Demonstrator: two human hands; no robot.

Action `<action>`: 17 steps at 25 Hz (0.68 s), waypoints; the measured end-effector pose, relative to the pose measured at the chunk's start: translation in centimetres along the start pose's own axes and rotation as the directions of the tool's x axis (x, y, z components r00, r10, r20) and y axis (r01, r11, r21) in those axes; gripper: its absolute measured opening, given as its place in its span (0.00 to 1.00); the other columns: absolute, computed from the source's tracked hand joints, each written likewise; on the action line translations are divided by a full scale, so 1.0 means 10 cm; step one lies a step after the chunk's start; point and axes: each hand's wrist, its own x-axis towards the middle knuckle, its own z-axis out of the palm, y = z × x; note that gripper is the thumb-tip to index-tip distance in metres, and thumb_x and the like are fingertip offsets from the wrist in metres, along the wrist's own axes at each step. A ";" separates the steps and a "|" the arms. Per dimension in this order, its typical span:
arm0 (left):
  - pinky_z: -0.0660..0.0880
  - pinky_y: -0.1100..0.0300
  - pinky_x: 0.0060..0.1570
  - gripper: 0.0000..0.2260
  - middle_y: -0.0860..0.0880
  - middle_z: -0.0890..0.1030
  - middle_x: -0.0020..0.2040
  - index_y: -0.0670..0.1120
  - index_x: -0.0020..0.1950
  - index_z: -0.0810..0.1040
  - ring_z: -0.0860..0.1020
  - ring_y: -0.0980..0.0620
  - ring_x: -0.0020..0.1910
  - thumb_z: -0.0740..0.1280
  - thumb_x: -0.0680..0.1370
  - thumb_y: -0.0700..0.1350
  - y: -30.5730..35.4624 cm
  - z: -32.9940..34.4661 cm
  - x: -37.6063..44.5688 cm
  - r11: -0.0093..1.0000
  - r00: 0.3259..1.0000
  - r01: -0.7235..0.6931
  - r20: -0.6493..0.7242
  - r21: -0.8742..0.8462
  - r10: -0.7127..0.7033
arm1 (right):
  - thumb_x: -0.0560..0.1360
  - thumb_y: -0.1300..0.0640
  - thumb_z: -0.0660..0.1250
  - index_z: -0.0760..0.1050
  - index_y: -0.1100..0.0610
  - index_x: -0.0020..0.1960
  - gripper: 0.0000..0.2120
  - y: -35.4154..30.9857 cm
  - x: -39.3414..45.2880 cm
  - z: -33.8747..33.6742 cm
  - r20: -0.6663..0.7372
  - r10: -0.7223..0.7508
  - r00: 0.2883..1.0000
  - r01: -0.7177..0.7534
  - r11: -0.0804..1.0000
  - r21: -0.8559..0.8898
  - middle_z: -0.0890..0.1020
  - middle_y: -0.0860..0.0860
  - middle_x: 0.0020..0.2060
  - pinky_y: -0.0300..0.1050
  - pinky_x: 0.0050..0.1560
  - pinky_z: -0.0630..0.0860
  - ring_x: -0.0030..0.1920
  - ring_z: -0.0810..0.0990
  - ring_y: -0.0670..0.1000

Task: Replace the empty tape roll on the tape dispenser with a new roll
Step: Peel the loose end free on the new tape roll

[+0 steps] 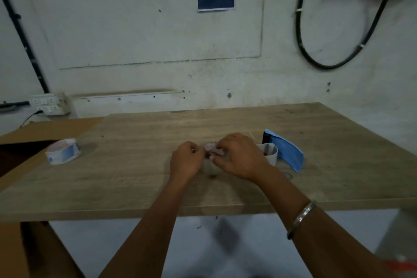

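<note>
Both hands meet over the middle of the wooden table (248,187). My left hand (186,160) and my right hand (242,158) pinch a small roll of tape (211,149) between them; the roll has a red-and-white printed core and is mostly hidden by the fingers. Just right of my right hand lies the blue tape dispenser (286,151), with a white empty core ring (269,153) at its near side. Another roll of tape (63,151), white with blue and red print, sits at the table's left end.
A brown cardboard box (33,135) adjoins the table's left edge. The wall is close behind the table, with a socket strip (48,104) at the left and a black cable loop (338,29) at the upper right. Floor shows below the table's near edge.
</note>
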 end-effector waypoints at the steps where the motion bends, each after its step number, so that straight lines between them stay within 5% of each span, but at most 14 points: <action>1: 0.79 0.55 0.47 0.10 0.45 0.86 0.42 0.46 0.44 0.84 0.84 0.45 0.44 0.66 0.75 0.50 0.02 0.00 -0.02 1.000 1.000 0.008 0.012 -0.028 -0.007 | 0.71 0.36 0.62 0.82 0.51 0.48 0.21 -0.03 0.01 0.00 0.003 -0.034 0.999 0.034 0.999 0.007 0.82 0.47 0.43 0.47 0.50 0.71 0.46 0.76 0.48; 4: 0.83 0.44 0.41 0.12 0.45 0.85 0.35 0.45 0.39 0.82 0.84 0.43 0.33 0.62 0.76 0.49 0.03 0.05 0.00 0.981 0.996 0.077 0.061 -0.177 -0.067 | 0.72 0.47 0.66 0.81 0.53 0.41 0.10 -0.10 0.04 -0.04 0.097 -0.085 0.992 0.084 0.996 0.014 0.82 0.49 0.37 0.46 0.43 0.71 0.38 0.77 0.51; 6: 0.81 0.44 0.50 0.11 0.45 0.87 0.47 0.46 0.48 0.84 0.84 0.43 0.44 0.62 0.76 0.46 -0.01 0.08 0.04 0.985 0.998 0.039 0.048 -0.168 -0.032 | 0.70 0.56 0.66 0.81 0.55 0.41 0.06 -0.05 0.05 -0.06 0.116 -0.026 0.993 0.018 0.998 0.063 0.84 0.54 0.39 0.51 0.45 0.77 0.40 0.80 0.57; 8: 0.76 0.51 0.60 0.13 0.46 0.83 0.59 0.48 0.57 0.82 0.81 0.45 0.57 0.62 0.77 0.37 -0.01 0.09 0.05 0.962 0.989 0.005 0.145 -0.274 0.036 | 0.71 0.61 0.66 0.83 0.57 0.52 0.11 0.00 0.01 -0.07 0.097 0.084 0.992 -0.100 0.979 0.176 0.85 0.56 0.49 0.52 0.53 0.78 0.50 0.82 0.57; 10: 0.75 0.58 0.58 0.17 0.48 0.83 0.56 0.48 0.59 0.80 0.80 0.48 0.57 0.61 0.78 0.31 -0.05 0.10 0.03 0.907 0.958 0.014 0.265 -0.422 0.109 | 0.73 0.63 0.66 0.81 0.58 0.56 0.12 0.02 -0.04 -0.08 0.087 0.136 0.987 -0.153 0.961 0.229 0.84 0.56 0.53 0.48 0.53 0.77 0.53 0.81 0.55; 13: 0.75 0.52 0.63 0.16 0.45 0.82 0.59 0.42 0.67 0.77 0.80 0.47 0.59 0.65 0.79 0.37 -0.20 0.15 0.13 0.947 0.989 0.012 0.141 -0.320 0.035 | 0.74 0.62 0.66 0.80 0.58 0.57 0.12 0.01 -0.06 -0.06 0.120 0.112 0.986 -0.135 0.968 0.212 0.83 0.56 0.55 0.47 0.53 0.76 0.54 0.80 0.56; 17: 0.73 0.61 0.49 0.05 0.44 0.85 0.46 0.42 0.50 0.84 0.81 0.50 0.46 0.69 0.77 0.38 -0.24 0.19 0.18 0.981 0.998 -0.041 0.043 -0.192 0.050 | 0.74 0.52 0.67 0.79 0.53 0.58 0.13 0.00 -0.05 -0.04 0.107 0.070 0.992 -0.082 0.991 0.110 0.83 0.54 0.54 0.51 0.57 0.75 0.54 0.79 0.54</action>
